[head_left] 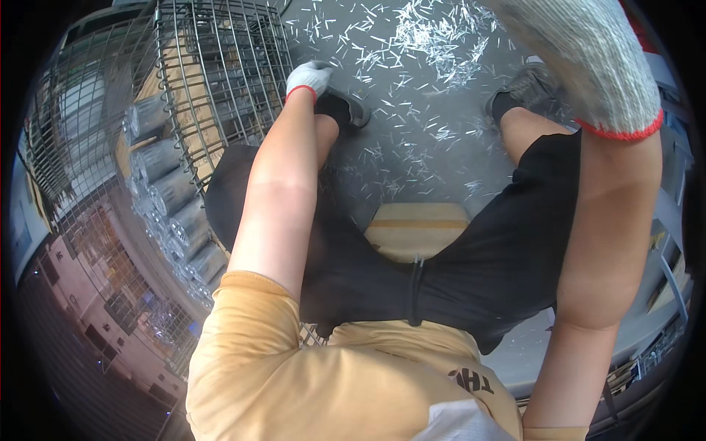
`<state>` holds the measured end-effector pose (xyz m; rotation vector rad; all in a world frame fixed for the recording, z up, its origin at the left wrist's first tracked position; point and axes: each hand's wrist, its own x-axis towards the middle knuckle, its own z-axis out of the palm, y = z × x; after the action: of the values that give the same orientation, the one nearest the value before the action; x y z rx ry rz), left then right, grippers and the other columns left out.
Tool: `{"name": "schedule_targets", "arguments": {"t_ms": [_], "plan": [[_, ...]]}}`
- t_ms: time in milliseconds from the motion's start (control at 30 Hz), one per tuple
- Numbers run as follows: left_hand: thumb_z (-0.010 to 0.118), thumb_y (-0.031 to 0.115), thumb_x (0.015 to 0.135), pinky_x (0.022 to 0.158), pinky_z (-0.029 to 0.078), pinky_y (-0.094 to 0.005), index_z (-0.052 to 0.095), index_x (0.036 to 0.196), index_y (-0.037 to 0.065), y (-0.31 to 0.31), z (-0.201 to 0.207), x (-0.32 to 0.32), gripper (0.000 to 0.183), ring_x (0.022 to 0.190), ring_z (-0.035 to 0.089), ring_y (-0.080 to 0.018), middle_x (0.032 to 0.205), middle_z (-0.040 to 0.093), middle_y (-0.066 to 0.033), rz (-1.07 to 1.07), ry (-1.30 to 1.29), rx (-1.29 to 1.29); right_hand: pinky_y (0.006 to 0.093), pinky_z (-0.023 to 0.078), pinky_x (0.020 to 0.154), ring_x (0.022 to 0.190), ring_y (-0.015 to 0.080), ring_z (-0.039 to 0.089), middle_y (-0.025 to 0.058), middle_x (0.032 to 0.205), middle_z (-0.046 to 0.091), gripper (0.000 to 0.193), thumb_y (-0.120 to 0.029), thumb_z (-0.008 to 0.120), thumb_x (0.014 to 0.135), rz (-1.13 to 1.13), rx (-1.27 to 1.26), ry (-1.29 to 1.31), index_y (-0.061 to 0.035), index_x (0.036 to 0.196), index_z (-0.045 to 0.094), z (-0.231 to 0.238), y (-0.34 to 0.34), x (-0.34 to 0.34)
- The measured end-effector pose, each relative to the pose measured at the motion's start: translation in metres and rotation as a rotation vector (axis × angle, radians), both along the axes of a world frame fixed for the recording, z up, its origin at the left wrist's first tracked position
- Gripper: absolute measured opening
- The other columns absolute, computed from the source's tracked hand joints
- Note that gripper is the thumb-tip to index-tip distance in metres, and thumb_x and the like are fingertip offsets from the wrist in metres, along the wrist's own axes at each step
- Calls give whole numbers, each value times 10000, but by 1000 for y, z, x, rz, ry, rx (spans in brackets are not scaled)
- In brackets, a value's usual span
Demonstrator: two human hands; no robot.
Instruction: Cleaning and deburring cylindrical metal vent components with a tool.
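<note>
The left hand [309, 78], in a white knit glove with a red cuff, reaches down at twelve o'clock to the grey floor [412, 158], just beside the wire cage [220, 73] at ten o'clock and near the left shoe [344, 109]; whether it grips anything I cannot tell; the right hand [588, 66], gloved alike, is raised at one o'clock, close to the camera, its fingers out of frame, so its grip cannot be told; metal shavings [434, 37] litter the floor; shiny metal cylinders [176, 213] lie stacked at nine o'clock; a wooden stool [415, 229] shows between the knees.
</note>
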<state>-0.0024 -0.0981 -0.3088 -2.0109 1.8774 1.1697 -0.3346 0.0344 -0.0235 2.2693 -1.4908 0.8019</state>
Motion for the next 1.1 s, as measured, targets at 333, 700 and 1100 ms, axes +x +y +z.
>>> {"name": "schedule_targets", "arguments": {"t_ms": [333,700,1100], "plan": [[726,407,885,1111,493,-409,704,1354,263,-23,-31,29,491,1313,623,-291,1405,676,-77,-672,-495,237,303,556,719,815,155,676,103,963,722,316,-227,787,906,-17,96,-137,5,1109,716,-38,-4,12],[655,321,918,1100,498,-394,664,1405,187,-40,-23,23,505,1265,647,-311,1376,689,-100,-1048,-399,373,300,554,734,833,153,674,100,975,720,324,-224,788,907,11,227,-237,4,1124,712,-68,-21,29],[606,181,972,1029,542,-457,640,1382,175,-39,-46,20,411,1217,663,-367,1289,711,-156,-1152,-488,154,297,553,749,852,150,672,96,988,717,333,-221,790,909,-21,324,-341,3,1141,707,-79,-16,28]]}}
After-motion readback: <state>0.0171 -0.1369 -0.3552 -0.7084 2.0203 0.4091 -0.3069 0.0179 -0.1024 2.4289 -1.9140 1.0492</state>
